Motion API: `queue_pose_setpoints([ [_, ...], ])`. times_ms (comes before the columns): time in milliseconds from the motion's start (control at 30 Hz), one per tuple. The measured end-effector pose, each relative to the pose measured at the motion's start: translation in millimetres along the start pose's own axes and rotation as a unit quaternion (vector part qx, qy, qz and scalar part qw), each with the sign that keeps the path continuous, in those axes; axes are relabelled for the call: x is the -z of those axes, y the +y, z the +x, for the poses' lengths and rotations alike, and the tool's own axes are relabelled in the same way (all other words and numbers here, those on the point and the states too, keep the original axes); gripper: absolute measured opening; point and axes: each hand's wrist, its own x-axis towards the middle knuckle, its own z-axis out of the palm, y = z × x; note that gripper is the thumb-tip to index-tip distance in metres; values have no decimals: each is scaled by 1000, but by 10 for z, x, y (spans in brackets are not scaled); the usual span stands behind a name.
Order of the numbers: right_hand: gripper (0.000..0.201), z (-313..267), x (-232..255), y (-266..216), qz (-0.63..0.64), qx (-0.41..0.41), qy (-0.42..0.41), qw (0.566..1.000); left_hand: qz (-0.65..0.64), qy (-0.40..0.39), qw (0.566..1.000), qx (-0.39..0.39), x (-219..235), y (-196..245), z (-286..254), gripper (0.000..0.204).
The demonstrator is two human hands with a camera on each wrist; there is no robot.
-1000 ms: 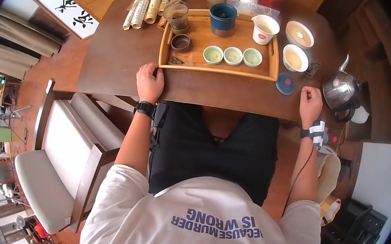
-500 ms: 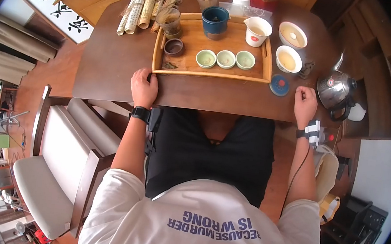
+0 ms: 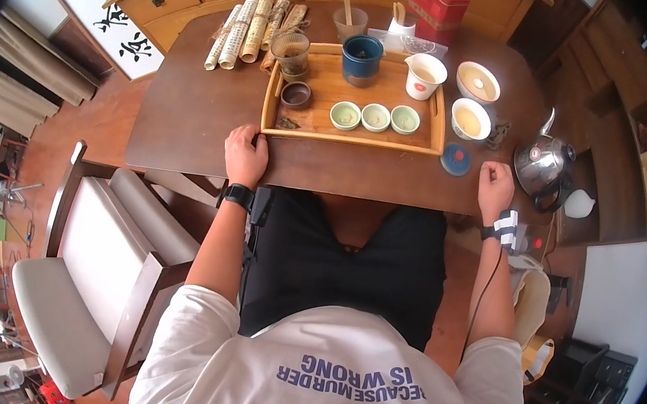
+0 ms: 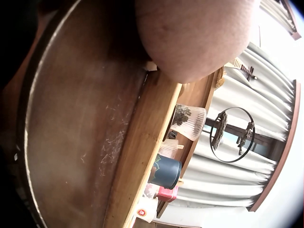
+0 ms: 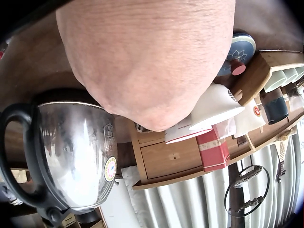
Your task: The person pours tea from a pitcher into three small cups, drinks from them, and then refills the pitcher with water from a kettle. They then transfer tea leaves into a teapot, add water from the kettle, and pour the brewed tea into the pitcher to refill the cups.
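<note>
Fingers loosely curled and empty, the left hand (image 3: 245, 158) rests by the tray (image 3: 354, 140)'s front-left corner, the right hand (image 3: 495, 191) between blue lid (image 3: 456, 160) and kettle (image 3: 534, 164), near the table (image 3: 188, 127)'s front edge.

The wooden tray (image 3: 354, 140) lies flat just beyond the left hand (image 3: 246, 158). Beside the right hand (image 3: 495, 191), the round blue lid (image 3: 455, 159) lies flat and the shiny kettle (image 3: 537, 164) stands upright.

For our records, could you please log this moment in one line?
left hand by tray; right hand by kettle; three pale cups on tray
</note>
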Motion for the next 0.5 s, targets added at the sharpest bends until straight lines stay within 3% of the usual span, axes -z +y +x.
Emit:
queue_pose_setpoints([
  [500, 9, 2, -7, 11, -5, -2, -7, 1000, -18, 8, 1000, 4, -5, -9, -11, 11],
])
